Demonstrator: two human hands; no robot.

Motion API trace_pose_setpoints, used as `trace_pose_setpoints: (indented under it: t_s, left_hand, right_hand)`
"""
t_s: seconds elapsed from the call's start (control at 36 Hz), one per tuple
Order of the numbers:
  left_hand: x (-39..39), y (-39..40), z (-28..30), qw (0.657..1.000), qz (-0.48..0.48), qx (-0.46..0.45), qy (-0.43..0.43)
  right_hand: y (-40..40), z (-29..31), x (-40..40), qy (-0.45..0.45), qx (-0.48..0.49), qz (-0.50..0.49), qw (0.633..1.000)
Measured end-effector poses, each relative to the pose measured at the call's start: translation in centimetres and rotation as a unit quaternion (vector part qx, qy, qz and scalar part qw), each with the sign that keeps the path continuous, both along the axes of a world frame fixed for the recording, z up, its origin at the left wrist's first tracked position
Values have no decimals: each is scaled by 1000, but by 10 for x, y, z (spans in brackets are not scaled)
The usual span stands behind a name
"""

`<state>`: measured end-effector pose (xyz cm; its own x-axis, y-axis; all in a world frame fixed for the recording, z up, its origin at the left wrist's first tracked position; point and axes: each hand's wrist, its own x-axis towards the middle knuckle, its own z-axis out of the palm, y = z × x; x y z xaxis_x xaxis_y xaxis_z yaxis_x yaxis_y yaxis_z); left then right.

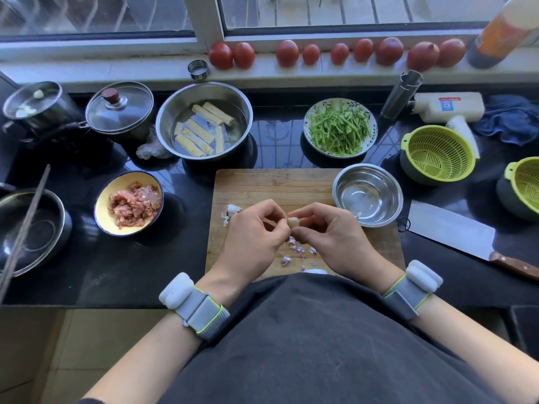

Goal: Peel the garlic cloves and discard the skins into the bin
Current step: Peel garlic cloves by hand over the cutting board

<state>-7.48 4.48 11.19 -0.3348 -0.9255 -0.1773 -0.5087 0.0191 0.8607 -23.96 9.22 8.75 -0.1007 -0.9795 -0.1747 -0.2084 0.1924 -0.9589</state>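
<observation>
Over the wooden cutting board, both hands meet around one pale garlic clove. My right hand pinches the clove between thumb and fingers. My left hand has its fingertips curled against the clove's left side. Several purple skin scraps lie on the board below the hands. More garlic with loose skin lies on the board just left of my left hand. No bin is in view.
A small steel bowl holding one clove sits at the board's right corner. A cleaver lies to the right. A yellow bowl of minced meat sits left. Behind stand a steel bowl of tofu sticks, a greens plate and green colanders.
</observation>
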Motion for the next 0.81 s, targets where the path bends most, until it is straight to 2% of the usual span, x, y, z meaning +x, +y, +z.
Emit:
trace_pose_setpoints:
  t_s: [0.17,0.36,0.56,0.67,0.81]
  left_hand:
    - [-1,-1,-4,989,42,99,103]
    - [-2,-1,-13,974,77,163,139]
    - [-1,-2,-20,970,87,173,143]
    - [-2,-7,-31,970,98,194,105]
    - [-7,-13,-70,987,8,136,-84]
  right_hand:
    - [-1,3,1,-77,22,-9,997]
    - [-1,-1,0,-122,38,-15,992]
    - [-1,-7,-2,-154,62,-22,986]
    - [-1,-15,-6,-190,87,-59,976]
    - [3,-33,-14,-274,152,-122,942]
